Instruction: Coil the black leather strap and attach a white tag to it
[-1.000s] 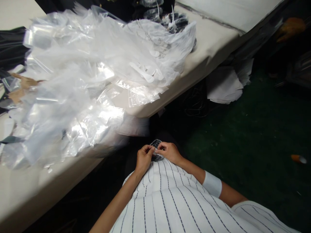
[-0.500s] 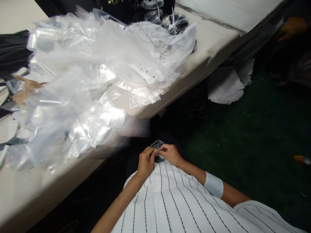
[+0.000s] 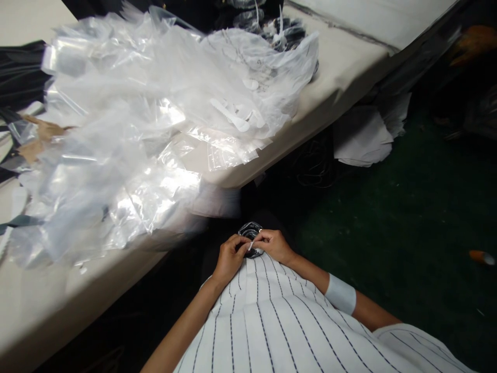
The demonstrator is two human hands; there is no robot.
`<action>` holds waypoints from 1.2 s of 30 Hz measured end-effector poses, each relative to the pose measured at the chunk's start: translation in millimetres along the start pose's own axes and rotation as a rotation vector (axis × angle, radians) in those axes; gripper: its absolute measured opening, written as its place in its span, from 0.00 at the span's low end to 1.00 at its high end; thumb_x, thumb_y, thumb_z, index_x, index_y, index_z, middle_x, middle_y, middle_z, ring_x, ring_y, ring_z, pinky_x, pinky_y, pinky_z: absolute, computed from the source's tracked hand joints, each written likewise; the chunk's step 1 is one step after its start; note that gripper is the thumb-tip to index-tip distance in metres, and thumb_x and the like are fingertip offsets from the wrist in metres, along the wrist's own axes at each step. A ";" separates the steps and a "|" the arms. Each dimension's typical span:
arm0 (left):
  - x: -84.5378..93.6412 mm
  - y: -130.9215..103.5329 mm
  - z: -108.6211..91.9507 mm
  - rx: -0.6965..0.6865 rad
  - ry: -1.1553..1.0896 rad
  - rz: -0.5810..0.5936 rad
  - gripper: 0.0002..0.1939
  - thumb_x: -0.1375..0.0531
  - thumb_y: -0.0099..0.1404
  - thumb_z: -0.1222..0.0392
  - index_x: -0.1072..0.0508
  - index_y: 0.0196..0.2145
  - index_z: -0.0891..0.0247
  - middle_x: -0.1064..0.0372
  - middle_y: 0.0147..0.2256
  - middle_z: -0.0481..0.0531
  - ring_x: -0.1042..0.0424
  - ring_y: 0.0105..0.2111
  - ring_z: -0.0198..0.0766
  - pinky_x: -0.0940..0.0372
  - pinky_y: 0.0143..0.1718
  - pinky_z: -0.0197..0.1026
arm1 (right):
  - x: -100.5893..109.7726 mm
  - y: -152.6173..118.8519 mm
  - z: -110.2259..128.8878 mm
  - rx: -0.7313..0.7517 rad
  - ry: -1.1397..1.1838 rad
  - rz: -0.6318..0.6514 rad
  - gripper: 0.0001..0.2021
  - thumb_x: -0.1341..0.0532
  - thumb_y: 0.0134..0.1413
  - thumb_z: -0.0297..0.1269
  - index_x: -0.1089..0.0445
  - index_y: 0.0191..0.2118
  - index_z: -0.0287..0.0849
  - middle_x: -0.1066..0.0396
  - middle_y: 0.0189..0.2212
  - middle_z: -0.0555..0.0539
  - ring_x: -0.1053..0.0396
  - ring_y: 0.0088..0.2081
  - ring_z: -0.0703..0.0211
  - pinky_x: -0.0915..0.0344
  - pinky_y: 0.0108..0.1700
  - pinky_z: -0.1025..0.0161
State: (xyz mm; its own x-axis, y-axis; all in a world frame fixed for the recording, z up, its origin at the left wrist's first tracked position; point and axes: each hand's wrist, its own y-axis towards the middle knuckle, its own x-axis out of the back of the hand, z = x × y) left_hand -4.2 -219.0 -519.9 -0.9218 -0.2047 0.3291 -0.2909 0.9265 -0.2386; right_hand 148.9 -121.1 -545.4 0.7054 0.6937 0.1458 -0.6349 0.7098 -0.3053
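A black coiled bundle [image 3: 249, 228], shiny as if wrapped in clear plastic, rests at my lap, partly hidden by my fingers. Over it, my left hand [image 3: 230, 260] pinches a small white strip [image 3: 250, 246] between thumb and forefinger. My right hand [image 3: 276, 246] is closed in a pinch at the other side of the same strip, its fingertips close to those of the left. Whether the strip is a tie or a tag I cannot make out.
A large heap of clear plastic bags [image 3: 116, 114] covers much of the cream-coloured table [image 3: 341, 67] at the left. A white toothed strip [image 3: 230, 115] lies on it. Black wrapped bundles [image 3: 289, 33] sit behind. White sheets [image 3: 363, 137] show below the table edge, above the green floor [image 3: 388, 217].
My hands have drawn slightly apart, and more of the white strip shows between them. The view has shifted a little.
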 end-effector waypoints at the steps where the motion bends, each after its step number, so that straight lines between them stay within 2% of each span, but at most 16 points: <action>1: 0.6 -0.3 0.4 -0.010 0.015 0.010 0.08 0.41 0.65 0.57 0.24 0.33 0.62 0.30 0.32 0.51 0.29 0.31 0.37 0.35 0.34 0.38 | 0.0 0.2 -0.2 0.004 0.002 0.005 0.12 0.29 0.45 0.44 0.24 0.26 0.40 0.30 0.23 0.51 0.42 0.23 0.68 0.43 0.28 0.67; 4: 0.5 -1.7 1.0 -0.040 0.071 0.016 0.06 0.40 0.64 0.59 0.25 0.33 0.61 0.29 0.32 0.50 0.30 0.33 0.37 0.38 0.36 0.38 | -0.1 1.1 0.3 0.010 0.003 0.016 0.10 0.30 0.45 0.42 0.23 0.26 0.40 0.31 0.23 0.51 0.42 0.23 0.68 0.44 0.28 0.67; 9: -2.6 -2.8 1.7 -0.004 0.090 -0.029 0.07 0.42 0.66 0.58 0.28 0.31 0.63 0.31 0.27 0.47 0.33 0.27 0.34 0.40 0.30 0.35 | 2.0 -0.1 1.0 -0.010 0.026 0.015 0.12 0.31 0.47 0.40 0.25 0.37 0.41 0.32 0.24 0.53 0.46 0.21 0.70 0.46 0.24 0.68; 14: -2.8 -3.8 -1.7 0.005 0.088 -0.031 0.10 0.42 0.67 0.55 0.30 0.31 0.63 0.31 0.25 0.46 0.33 0.26 0.33 0.39 0.29 0.34 | 5.4 -5.2 6.8 0.085 0.060 0.064 0.13 0.34 0.51 0.45 0.28 0.29 0.40 0.32 0.39 0.47 0.37 0.28 0.68 0.39 0.29 0.67; 17: -2.7 -3.2 -5.1 -0.032 0.123 -0.024 0.10 0.42 0.67 0.55 0.29 0.31 0.63 0.31 0.26 0.46 0.33 0.26 0.33 0.40 0.29 0.34 | 3.3 -6.0 13.0 0.039 -0.016 0.073 0.15 0.34 0.52 0.48 0.27 0.29 0.39 0.32 0.40 0.47 0.37 0.28 0.68 0.38 0.31 0.65; 20: -3.5 -2.1 -6.2 -0.080 0.181 -0.031 0.08 0.42 0.66 0.57 0.29 0.31 0.62 0.30 0.28 0.47 0.32 0.27 0.33 0.40 0.30 0.35 | -1.5 -3.9 14.1 -0.005 -0.088 0.025 0.14 0.34 0.52 0.47 0.27 0.29 0.40 0.30 0.39 0.48 0.37 0.28 0.67 0.38 0.31 0.65; 25: -7.1 -2.9 -2.5 -0.131 0.278 -0.101 0.05 0.44 0.66 0.61 0.31 0.32 0.62 0.31 0.28 0.48 0.32 0.27 0.34 0.40 0.32 0.36 | -7.0 -1.4 11.4 -0.018 -0.099 -0.020 0.07 0.36 0.54 0.38 0.27 0.30 0.41 0.30 0.38 0.49 0.34 0.32 0.65 0.37 0.34 0.65; 30: -12.5 -2.7 3.7 -0.165 0.318 -0.191 0.06 0.44 0.65 0.59 0.31 0.32 0.62 0.30 0.29 0.50 0.32 0.28 0.36 0.39 0.33 0.37 | -7.7 -4.9 16.0 -0.041 -0.179 -0.085 0.09 0.38 0.54 0.38 0.31 0.26 0.40 0.33 0.44 0.50 0.36 0.28 0.68 0.36 0.35 0.63; 36: -17.9 0.2 11.2 -0.071 0.259 -0.314 0.05 0.43 0.63 0.59 0.31 0.31 0.62 0.30 0.27 0.48 0.32 0.26 0.35 0.38 0.32 0.37 | -7.5 -5.4 13.9 -0.055 -0.251 -0.118 0.09 0.39 0.55 0.37 0.31 0.25 0.41 0.35 0.49 0.50 0.34 0.31 0.67 0.35 0.39 0.61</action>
State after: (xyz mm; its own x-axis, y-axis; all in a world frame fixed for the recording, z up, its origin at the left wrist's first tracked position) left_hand 9.4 -218.6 -536.0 -0.6934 -0.4035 0.5969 -0.5215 0.8527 -0.0293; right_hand 142.6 -128.4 -531.7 0.6685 0.6205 0.4099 -0.5305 0.7842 -0.3219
